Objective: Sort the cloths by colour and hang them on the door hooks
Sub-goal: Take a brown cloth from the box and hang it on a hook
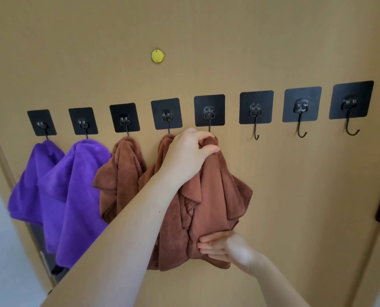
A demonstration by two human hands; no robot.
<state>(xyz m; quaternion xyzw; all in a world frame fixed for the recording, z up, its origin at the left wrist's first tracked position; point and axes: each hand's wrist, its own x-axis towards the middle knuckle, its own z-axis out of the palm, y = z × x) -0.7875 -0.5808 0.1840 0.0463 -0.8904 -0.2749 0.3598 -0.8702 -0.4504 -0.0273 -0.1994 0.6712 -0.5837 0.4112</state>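
- Door (pixel 229 41): row of 8 black stick-on hooks (pixel 256 107).
- 2 purple cloths (pixel 80 196) hang on hooks 1 & 2 from left.
- Brown cloths (pixel 120 173) hang on hooks 3 & 4.
- 3rd brown cloth (pixel 217 191) held up at hook 5 (pixel 209 110); hooked or not, can't tell.
- L hand (pixel 189 151) pinches its top.
- R hand (pixel 215 247) grips its bottom edge, blurred.
- Yellow disc (pixel 157 56) above row.

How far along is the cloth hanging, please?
Done: two purple cloths hang on the first two hooks, and two brown cloths on the next two. In hand: the left hand grips a third brown cloth at the fifth hook; the right hand holds its bottom. Left: hooking it on. Three bare hooks remain.
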